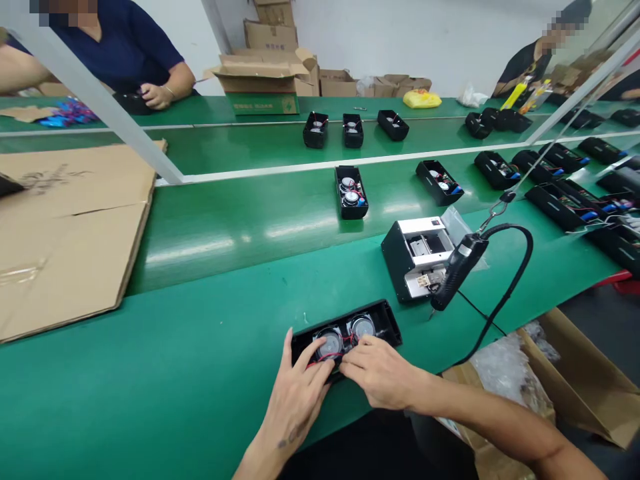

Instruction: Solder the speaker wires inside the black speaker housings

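Note:
A long black speaker housing [386, 321] lies open on the green mat near the front edge, with two round silver speakers [363, 326] and red wires inside. My left hand [301, 381] rests over its left end, fingers apart, some on the left speaker and the near rim. My right hand [376, 370] is at the middle of the near side, its fingers pressed together by the red wires between the speakers. Whatever those fingertips may hold is too small and hidden to make out.
A black electric screwdriver [459, 270] hangs at the right before a silver-black machine [400, 260]. Flat cardboard [75, 227] covers the left. More black housings [351, 193] sit on the green conveyor [240, 220]. Two people are across the line; an open carton [585, 380] stands lower right.

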The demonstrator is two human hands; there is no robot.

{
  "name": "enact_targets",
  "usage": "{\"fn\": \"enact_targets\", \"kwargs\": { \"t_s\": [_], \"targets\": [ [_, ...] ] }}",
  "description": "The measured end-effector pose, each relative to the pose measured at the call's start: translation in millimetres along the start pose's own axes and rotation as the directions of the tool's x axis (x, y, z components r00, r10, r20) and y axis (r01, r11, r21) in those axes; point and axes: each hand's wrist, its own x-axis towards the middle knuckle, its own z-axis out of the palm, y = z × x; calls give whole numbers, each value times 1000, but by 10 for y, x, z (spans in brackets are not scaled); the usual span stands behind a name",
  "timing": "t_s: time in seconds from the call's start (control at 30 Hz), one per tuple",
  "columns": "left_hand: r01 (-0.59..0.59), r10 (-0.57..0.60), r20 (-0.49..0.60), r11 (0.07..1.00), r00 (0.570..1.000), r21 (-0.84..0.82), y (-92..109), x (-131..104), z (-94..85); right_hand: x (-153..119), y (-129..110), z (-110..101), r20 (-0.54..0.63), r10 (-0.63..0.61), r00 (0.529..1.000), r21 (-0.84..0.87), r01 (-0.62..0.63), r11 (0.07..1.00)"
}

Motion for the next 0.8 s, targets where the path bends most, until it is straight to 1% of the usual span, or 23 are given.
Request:
{"fn": "enact_targets", "kwargs": {
  "t_s": [0.1,0.13,0.17,0.2,0.23,0.27,0.3,0.33,0.37,0.4,0.43,0.53,0.7,0.8],
  "targets": [
    [-61,62,-17,997,998,38,-55,1,29,3,-19,13,21,29,999,-13,-29,999],
    [-66,66,-5,997,998,25,-95,44,17,30,-24,-21,25,48,999,-28,-47,999],
    [-44,45,26,999,999,-16,-147,114,-10,73,-22,-75,28,69,997,-42,-68,997],
    [22,-14,84,996,996,-90,-210,209,-50,132,-9,-147,35,94,995,-50,-92,995],
    [124,-95,164,977,982,-174,-280,326,-101,206,19,-233,43,127,991,-50,-124,991],
    [249,-181,263,935,948,-252,-355,454,-158,290,62,-330,61,157,986,-38,-154,987],
    [369,-253,360,877,898,-306,-429,585,-216,381,117,-431,86,187,979,-16,-186,982],
    [437,-283,421,836,862,-331,-499,709,-271,472,181,-531,112,211,971,16,-214,977],
    [481,-300,463,805,834,-346,-561,817,-319,559,245,-624,144,222,964,56,-232,971],
    [500,-304,483,791,821,-352,-611,904,-357,638,305,-705,174,232,957,93,-250,964],
    [505,-302,492,786,817,-357,-649,967,-383,703,355,-771,203,237,950,124,-265,956],
    [533,-308,517,761,798,-369,-696,1036,-406,819,419,-871,258,254,932,154,-300,941],
    [570,-325,541,730,775,-378,-663,1001,-395,836,384,-826,270,275,923,156,-324,933],
    [587,-333,555,717,762,-375,-647,999,-398,819,389,-763,242,262,934,152,-304,941]
  ]
}}
